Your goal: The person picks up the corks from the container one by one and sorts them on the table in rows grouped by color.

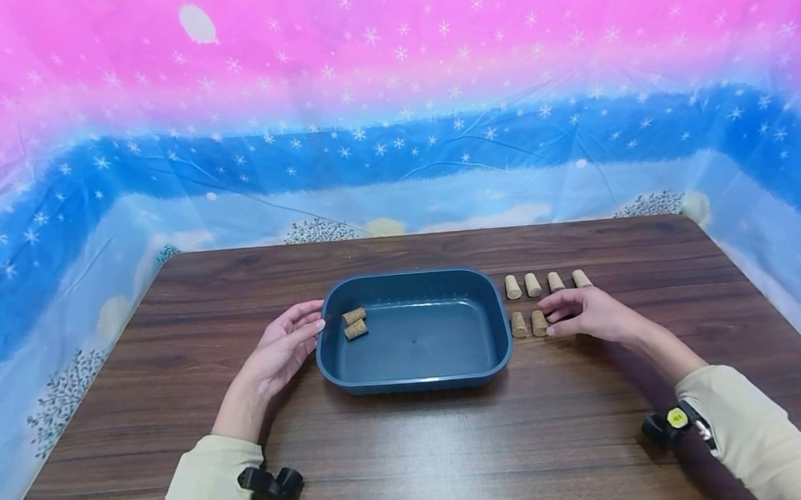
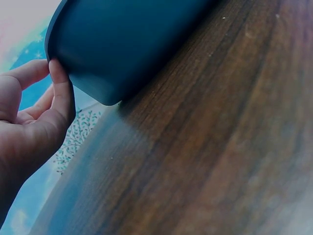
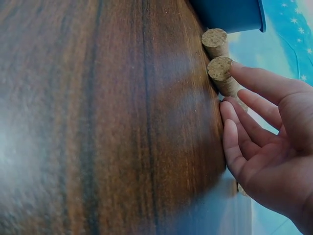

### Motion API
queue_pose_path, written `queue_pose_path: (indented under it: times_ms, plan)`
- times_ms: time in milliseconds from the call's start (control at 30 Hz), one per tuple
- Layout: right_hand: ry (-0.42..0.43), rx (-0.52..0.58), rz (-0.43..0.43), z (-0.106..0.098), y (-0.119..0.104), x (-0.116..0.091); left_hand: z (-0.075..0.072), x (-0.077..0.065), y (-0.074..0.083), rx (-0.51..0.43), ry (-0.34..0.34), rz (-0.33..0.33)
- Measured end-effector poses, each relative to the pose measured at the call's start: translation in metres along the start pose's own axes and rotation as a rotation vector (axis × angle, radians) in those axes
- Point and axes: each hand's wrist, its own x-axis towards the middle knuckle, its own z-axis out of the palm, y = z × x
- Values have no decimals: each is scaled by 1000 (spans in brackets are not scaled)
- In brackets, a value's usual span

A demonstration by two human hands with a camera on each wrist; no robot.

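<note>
A dark blue plastic basin [image 1: 416,383] sits on the table with two cork stoppers [image 1: 355,329] lying inside near its left wall. My left hand [image 1: 287,344] holds the basin's left rim between thumb and fingers, also seen in the left wrist view, where the fingertips meet at the rim edge. Right of the basin, my right hand [image 1: 591,315] pinches a cork stopper [image 1: 539,323] in the near row; the thumb touches its broad end in the right wrist view. Another cork stopper [image 1: 519,325] lies between it and the basin.
Behind the near row, several more corks [image 1: 532,284] lie in a far row on the brown wooden table [image 1: 409,458]. A patterned pink and blue cloth [image 1: 396,146] hangs around the table's back and sides. Each wrist carries a black camera mount [image 1: 276,485].
</note>
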Motion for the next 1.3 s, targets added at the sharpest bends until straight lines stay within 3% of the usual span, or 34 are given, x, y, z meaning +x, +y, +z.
queue_pose_path:
  times_ms: [267,467,767,1067,1300]
  plan:
    - [18,-33,-2,1,1,0,0,0,0,6,2,1]
    - [36,4,-17,-3,-7,-5,1,0,0,10,-7,13]
    - [164,-69,-73,-8,-51,-6,2,0,1,3,1,9]
    - [121,-85,-114,12,-86,6,2,0,1,8,-7,9]
    - [65,-120,-141,29,-119,28,1,0,0,-1,-3,15]
